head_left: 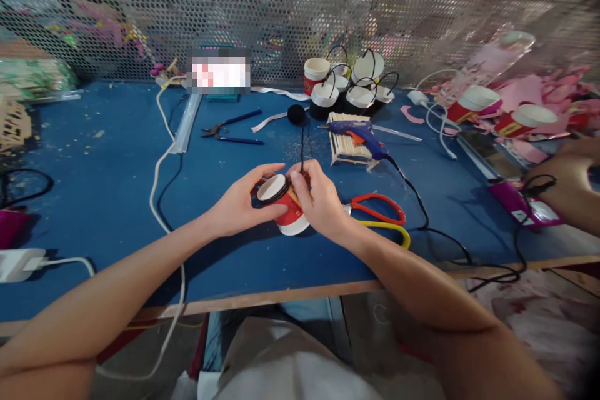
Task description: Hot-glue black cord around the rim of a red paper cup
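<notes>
My left hand point(241, 203) is wrapped round a red and white paper cup point(294, 220), which lies tilted with its mouth toward the upper left. A black band circles the cup near its white opening. My right hand point(321, 203) pinches a black cord point(302, 145) at the cup's far side, thumb and fingers together. From there the cord runs away from me to a small black ball of cord point(296, 114). Just right of my right wrist lie scissors with red and yellow handles point(382, 207). Exactly where the cord meets the band is hidden by my fingers.
Behind, paper cups with black cord handles point(360, 97) stand grouped. A blue glue gun point(360, 134) rests on a stick rack point(347, 153). Pliers point(232, 128) lie left. A white cable point(157, 181) crosses the table. Another person's hand point(569, 175) is at right.
</notes>
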`<state>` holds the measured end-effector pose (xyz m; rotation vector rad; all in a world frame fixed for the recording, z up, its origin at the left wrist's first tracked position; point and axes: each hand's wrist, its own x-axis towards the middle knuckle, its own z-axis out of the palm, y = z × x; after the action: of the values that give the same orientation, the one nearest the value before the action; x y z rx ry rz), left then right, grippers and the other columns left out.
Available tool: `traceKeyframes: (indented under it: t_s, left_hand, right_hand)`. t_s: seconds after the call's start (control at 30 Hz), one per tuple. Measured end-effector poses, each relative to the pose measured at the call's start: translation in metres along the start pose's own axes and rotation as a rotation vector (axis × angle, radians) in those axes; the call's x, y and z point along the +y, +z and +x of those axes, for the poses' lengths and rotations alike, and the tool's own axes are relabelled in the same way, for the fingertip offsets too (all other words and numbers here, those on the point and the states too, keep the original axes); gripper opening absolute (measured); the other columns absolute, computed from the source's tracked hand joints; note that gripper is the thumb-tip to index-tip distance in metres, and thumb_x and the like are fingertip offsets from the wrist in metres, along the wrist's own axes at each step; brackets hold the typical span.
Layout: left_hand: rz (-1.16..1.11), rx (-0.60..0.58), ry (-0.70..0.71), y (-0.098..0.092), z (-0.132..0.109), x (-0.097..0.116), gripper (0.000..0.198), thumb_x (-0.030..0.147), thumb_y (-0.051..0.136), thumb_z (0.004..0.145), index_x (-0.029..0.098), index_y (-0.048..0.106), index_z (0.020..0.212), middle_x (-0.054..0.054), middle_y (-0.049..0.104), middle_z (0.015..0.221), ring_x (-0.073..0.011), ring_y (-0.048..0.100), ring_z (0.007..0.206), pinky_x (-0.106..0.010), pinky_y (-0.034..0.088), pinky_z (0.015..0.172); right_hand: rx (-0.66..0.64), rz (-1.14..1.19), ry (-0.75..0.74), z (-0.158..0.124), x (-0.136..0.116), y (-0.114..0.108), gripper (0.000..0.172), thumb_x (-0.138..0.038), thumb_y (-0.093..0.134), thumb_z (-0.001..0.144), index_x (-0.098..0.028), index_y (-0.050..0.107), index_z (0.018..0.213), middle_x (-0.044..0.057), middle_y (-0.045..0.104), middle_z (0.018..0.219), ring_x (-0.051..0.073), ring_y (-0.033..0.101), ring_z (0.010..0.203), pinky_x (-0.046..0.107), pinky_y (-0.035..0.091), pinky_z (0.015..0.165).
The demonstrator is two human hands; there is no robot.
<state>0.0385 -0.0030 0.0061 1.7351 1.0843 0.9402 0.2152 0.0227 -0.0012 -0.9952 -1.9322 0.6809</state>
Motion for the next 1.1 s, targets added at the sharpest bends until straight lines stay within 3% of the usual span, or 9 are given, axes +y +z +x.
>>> traceKeyframes:
  t_s: [0.17, 0.47, 0.7, 1.1]
  left_hand:
    - [0.013, 0.043, -0.006, 0.002, -0.001, -0.001, 0.063, 0.035, 0.07, 0.072, 0.018, 0.045, 0.128, -0.008, 0.059, 0.103, -0.0191, 0.06, 0.089, -0.035, 0.051, 0.079]
    - [0.005, 0.069, -0.043, 0.004, -0.004, -0.003, 0.061, 0.038, 0.07, 0.072, 0.019, 0.047, 0.125, -0.008, 0.061, 0.105, -0.0185, 0.059, 0.091, -0.035, 0.051, 0.08]
    - [-0.015, 0.081, -0.057, 0.007, -0.006, -0.002, 0.058, 0.038, 0.069, 0.073, 0.018, 0.048, 0.123, -0.007, 0.061, 0.1, -0.0185, 0.06, 0.088, -0.033, 0.05, 0.077]
    - [-0.082, 0.14, -0.05, 0.012, -0.012, -0.003, 0.061, 0.037, 0.073, 0.069, 0.017, 0.048, 0.121, -0.009, 0.063, 0.104, -0.0199, 0.06, 0.093, -0.038, 0.051, 0.085]
  right_hand:
    - [0.097, -0.044, -0.102, 0.002, -0.003, -0.005, 0.014, -0.031, 0.038, 0.094, -0.022, 0.042, 0.085, 0.003, 0.053, 0.081, 0.014, 0.054, 0.075, 0.031, 0.044, 0.071]
    - [0.104, -0.014, -0.101, 0.002, -0.001, -0.004, 0.013, -0.03, 0.039, 0.094, -0.022, 0.041, 0.085, 0.001, 0.052, 0.077, 0.013, 0.056, 0.072, 0.032, 0.046, 0.069]
    - [0.186, -0.034, -0.266, 0.002, -0.008, -0.008, 0.01, -0.025, 0.04, 0.095, -0.022, 0.041, 0.085, 0.002, 0.052, 0.079, 0.013, 0.055, 0.074, 0.031, 0.047, 0.07]
    - [0.079, -0.02, -0.063, 0.005, -0.002, -0.002, 0.017, -0.033, 0.042, 0.093, -0.021, 0.041, 0.081, 0.0, 0.052, 0.073, 0.013, 0.053, 0.067, 0.03, 0.043, 0.066]
